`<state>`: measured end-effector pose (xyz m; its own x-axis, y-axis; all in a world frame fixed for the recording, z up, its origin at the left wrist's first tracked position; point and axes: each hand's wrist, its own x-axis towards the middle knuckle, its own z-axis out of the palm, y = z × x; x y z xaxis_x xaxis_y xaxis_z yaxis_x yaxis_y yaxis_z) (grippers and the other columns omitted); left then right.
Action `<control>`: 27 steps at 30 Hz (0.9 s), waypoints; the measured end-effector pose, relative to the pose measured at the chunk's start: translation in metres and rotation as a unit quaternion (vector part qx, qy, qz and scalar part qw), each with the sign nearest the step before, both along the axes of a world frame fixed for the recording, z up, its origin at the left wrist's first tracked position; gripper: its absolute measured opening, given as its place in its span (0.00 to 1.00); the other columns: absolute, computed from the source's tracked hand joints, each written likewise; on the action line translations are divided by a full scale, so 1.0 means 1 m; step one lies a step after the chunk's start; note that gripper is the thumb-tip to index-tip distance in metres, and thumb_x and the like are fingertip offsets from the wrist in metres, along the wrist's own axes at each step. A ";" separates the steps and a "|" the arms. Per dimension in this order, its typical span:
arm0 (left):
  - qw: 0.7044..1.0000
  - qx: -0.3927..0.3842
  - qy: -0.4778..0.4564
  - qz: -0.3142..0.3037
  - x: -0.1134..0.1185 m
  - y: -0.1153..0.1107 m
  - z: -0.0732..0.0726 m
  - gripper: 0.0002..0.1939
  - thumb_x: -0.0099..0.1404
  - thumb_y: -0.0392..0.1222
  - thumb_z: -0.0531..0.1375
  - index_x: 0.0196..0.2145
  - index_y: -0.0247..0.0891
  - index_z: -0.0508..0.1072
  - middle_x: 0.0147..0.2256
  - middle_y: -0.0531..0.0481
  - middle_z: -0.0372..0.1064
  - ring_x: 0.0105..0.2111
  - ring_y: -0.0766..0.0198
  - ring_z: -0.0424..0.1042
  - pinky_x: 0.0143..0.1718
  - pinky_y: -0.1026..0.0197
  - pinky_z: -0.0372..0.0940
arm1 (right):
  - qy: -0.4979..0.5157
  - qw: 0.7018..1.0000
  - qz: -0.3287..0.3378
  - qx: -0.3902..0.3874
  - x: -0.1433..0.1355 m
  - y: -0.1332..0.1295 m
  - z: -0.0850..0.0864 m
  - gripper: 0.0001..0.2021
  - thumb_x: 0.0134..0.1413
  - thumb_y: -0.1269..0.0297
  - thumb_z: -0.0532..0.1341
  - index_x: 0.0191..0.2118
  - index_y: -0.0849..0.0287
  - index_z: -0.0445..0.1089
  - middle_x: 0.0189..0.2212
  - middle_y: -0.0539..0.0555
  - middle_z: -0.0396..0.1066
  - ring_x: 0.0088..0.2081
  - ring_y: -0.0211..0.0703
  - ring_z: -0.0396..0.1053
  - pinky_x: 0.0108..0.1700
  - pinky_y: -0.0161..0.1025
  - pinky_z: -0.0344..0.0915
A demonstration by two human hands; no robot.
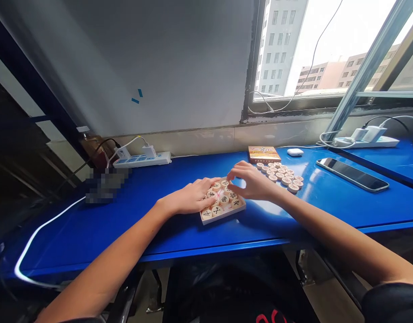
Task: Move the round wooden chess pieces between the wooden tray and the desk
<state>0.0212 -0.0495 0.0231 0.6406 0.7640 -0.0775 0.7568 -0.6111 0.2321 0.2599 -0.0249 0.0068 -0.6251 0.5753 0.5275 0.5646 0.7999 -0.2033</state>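
A shallow box tray [223,216] of round wooden chess pieces with black and red characters lies on the blue table [159,215]. My left hand [189,197] rests on the tray's left side, fingers spread over the pieces. My right hand [252,183] hovers at the tray's far right corner, fingertips pinched together over a piece; whether it grips one is hidden. Several loose chess pieces [283,175] lie in rows just right of my right hand. The box lid [263,154] lies behind them.
A phone [352,174] lies face up to the right, a white earbud case [295,152] near the lid. Power strips [142,159] with chargers and cables sit along the wall, another power strip [368,141] by the window. A white cable [38,231] runs across the left.
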 end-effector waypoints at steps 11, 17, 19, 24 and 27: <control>1.000 0.003 0.022 -0.007 0.001 0.000 0.002 0.30 0.70 0.57 0.45 0.65 0.50 0.41 0.60 0.49 0.54 0.57 0.55 0.57 0.57 0.55 0.53 | 0.052 0.998 0.027 0.040 -0.005 -0.009 0.016 0.04 0.55 0.65 0.59 0.34 0.57 0.71 0.32 0.54 0.73 0.40 0.45 0.66 0.44 0.43 0.63; 0.999 -0.007 0.032 0.013 0.002 -0.001 0.003 0.31 0.70 0.58 0.44 0.66 0.53 0.40 0.59 0.49 0.55 0.56 0.53 0.58 0.56 0.52 0.54 | 0.142 0.979 -0.113 0.093 0.038 0.003 0.033 0.09 0.55 0.58 0.60 0.39 0.56 0.69 0.31 0.52 0.75 0.40 0.48 0.68 0.44 0.46 0.62; 1.000 -0.010 0.027 0.010 0.002 -0.001 0.003 0.31 0.70 0.59 0.44 0.66 0.52 0.41 0.59 0.48 0.55 0.55 0.53 0.58 0.56 0.52 0.54 | 0.110 0.980 -0.151 0.067 0.045 0.007 0.032 0.13 0.54 0.57 0.61 0.43 0.56 0.69 0.30 0.52 0.75 0.41 0.50 0.68 0.45 0.47 0.61; 1.000 0.002 0.019 -0.010 0.001 0.002 0.001 0.29 0.70 0.58 0.45 0.65 0.49 0.45 0.60 0.49 0.54 0.55 0.54 0.58 0.56 0.53 0.53 | 0.077 0.986 -0.144 0.019 0.042 0.008 0.025 0.12 0.56 0.56 0.57 0.42 0.57 0.70 0.30 0.53 0.74 0.40 0.49 0.68 0.42 0.44 0.60; 1.000 0.006 0.016 -0.017 0.000 0.003 -0.001 0.29 0.70 0.57 0.45 0.65 0.49 0.46 0.59 0.48 0.55 0.54 0.54 0.58 0.56 0.53 0.53 | 0.016 0.997 -0.082 -0.006 0.023 -0.003 0.020 0.12 0.54 0.56 0.59 0.40 0.57 0.70 0.32 0.53 0.73 0.40 0.48 0.66 0.42 0.42 0.58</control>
